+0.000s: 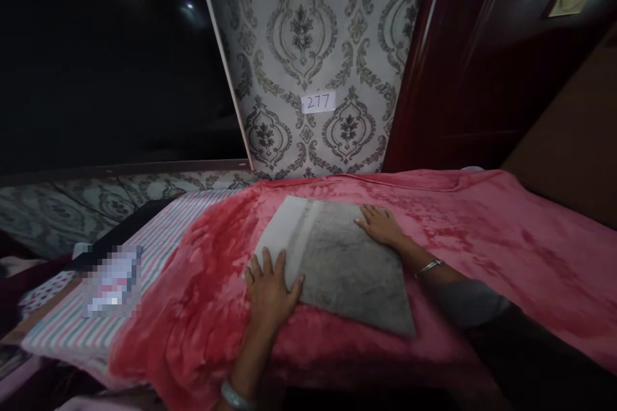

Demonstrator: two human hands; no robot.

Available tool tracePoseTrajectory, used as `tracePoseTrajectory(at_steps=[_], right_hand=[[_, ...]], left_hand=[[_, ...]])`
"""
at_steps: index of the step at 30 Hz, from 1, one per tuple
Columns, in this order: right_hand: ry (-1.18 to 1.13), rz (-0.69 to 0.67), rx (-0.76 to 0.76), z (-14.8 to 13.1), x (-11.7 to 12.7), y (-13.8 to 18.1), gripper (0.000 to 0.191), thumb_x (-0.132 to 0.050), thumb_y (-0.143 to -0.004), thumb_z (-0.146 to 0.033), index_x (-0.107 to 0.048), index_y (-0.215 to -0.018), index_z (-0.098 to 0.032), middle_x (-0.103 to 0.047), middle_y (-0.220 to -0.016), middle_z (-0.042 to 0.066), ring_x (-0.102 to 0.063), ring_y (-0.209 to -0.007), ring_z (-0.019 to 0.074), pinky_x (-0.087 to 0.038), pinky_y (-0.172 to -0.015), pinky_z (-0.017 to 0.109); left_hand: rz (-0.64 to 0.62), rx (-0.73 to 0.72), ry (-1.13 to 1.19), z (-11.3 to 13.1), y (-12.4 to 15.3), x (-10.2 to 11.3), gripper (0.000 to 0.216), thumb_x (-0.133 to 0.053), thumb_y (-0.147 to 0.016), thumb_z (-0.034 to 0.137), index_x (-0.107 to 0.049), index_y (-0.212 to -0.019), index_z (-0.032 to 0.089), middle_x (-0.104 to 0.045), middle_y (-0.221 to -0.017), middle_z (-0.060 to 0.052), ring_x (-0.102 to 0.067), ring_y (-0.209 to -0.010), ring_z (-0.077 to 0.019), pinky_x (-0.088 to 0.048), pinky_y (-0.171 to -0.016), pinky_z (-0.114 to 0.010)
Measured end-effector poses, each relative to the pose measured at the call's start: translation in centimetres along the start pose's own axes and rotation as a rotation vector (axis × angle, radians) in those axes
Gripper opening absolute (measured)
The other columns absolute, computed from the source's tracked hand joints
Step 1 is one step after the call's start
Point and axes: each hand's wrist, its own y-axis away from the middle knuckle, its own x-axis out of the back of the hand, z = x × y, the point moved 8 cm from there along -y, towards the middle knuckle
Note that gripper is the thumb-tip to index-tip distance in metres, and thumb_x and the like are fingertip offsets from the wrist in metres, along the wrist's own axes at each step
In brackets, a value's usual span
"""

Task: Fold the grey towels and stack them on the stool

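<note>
A folded grey towel (337, 263) with a pale stripe lies flat on a pink fleece blanket (482, 237) that covers the bed. My left hand (270, 286) rests flat on the towel's near left edge, fingers spread. My right hand (380, 225) lies flat on the towel's far right corner, fingers stretched out. A bangle sits on each wrist. Neither hand holds anything.
A striped sheet (159, 231) shows at the left of the blanket, with a blurred packet (113, 282) on it. Patterned wallpaper with a paper label reading 277 (318, 103) stands behind the bed. A dark red wooden door (457, 64) is at the right.
</note>
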Motion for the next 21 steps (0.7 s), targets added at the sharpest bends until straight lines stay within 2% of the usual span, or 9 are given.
tracePoseTrajectory(at_steps=[5,8,10,13,15,17,19,21], right_hand=[[-0.027,-0.015,-0.101,4.4,0.0,2.5,0.066,-0.018,-0.099,-0.047,-0.027,-0.157,-0.017,-0.021,-0.164,0.011,-0.017,-0.151,0.0307,-0.021,-0.116,0.062],[-0.016,-0.023,-0.157,5.0,0.9,4.1,0.067,-0.019,-0.099,-0.048,-0.027,-0.157,-0.015,-0.021,-0.164,0.013,-0.015,-0.151,0.0327,-0.017,-0.116,0.064],[-0.032,0.031,-0.125,3.0,2.1,5.3,0.068,-0.021,-0.099,-0.049,-0.028,-0.156,-0.012,-0.02,-0.164,0.015,-0.014,-0.151,0.033,-0.016,-0.117,0.062],[-0.103,0.118,0.118,-4.1,3.4,7.8,0.071,-0.024,-0.1,-0.053,-0.028,-0.156,-0.01,-0.019,-0.164,0.016,-0.013,-0.152,0.0298,-0.016,-0.121,0.052],[-0.151,0.097,0.319,-9.4,3.1,9.6,0.072,-0.028,-0.099,-0.056,-0.026,-0.158,-0.013,-0.018,-0.164,0.013,-0.013,-0.152,0.0276,-0.015,-0.122,0.047],[-0.167,0.048,0.421,-12.8,2.3,11.0,0.075,-0.032,-0.098,-0.059,-0.027,-0.157,-0.013,-0.018,-0.164,0.014,-0.013,-0.152,0.0286,-0.015,-0.122,0.05],[-0.161,0.02,0.449,-13.9,1.4,11.8,0.076,-0.036,-0.097,-0.061,-0.03,-0.156,-0.013,-0.017,-0.164,0.014,-0.013,-0.151,0.0309,-0.013,-0.121,0.055],[-0.153,0.02,0.43,-13.2,0.8,12.4,0.075,-0.038,-0.097,-0.062,-0.031,-0.156,-0.016,-0.017,-0.164,0.012,-0.012,-0.151,0.0324,-0.012,-0.12,0.06]], left_hand=[[-0.001,-0.008,-0.016,0.2,-0.1,0.2,0.066,-0.053,-0.089,0.057,-0.05,-0.146,0.023,-0.037,-0.157,-0.02,-0.031,-0.142,-0.0463,-0.026,-0.112,-0.062],[-0.01,-0.006,-0.029,0.4,-0.1,0.3,0.067,-0.052,-0.09,0.057,-0.049,-0.147,0.022,-0.037,-0.157,-0.02,-0.032,-0.142,-0.0462,-0.025,-0.112,-0.061],[-0.02,-0.006,-0.047,0.4,-0.2,0.3,0.067,-0.051,-0.09,0.057,-0.048,-0.147,0.021,-0.037,-0.156,-0.021,-0.032,-0.142,-0.0466,-0.026,-0.112,-0.061],[-0.017,-0.017,-0.078,0.5,-0.3,0.3,0.067,-0.05,-0.091,0.057,-0.048,-0.147,0.02,-0.038,-0.156,-0.021,-0.033,-0.141,-0.0469,-0.028,-0.111,-0.06],[-0.006,-0.027,-0.094,0.6,-0.3,0.3,0.066,-0.049,-0.092,0.056,-0.048,-0.147,0.02,-0.038,-0.155,-0.021,-0.033,-0.141,-0.0467,-0.029,-0.111,-0.06],[0.002,-0.034,-0.111,0.6,-0.3,0.3,0.065,-0.047,-0.093,0.056,-0.047,-0.148,0.02,-0.038,-0.155,-0.021,-0.033,-0.141,-0.0466,-0.029,-0.11,-0.059],[0.002,-0.037,-0.124,0.5,-0.4,0.2,0.065,-0.046,-0.093,0.056,-0.047,-0.148,0.02,-0.038,-0.155,-0.021,-0.033,-0.141,-0.0461,-0.029,-0.111,-0.058],[-0.007,-0.034,-0.125,0.5,-0.4,0.2,0.064,-0.046,-0.093,0.055,-0.046,-0.148,0.021,-0.038,-0.156,-0.02,-0.033,-0.141,-0.0449,-0.029,-0.111,-0.058]])
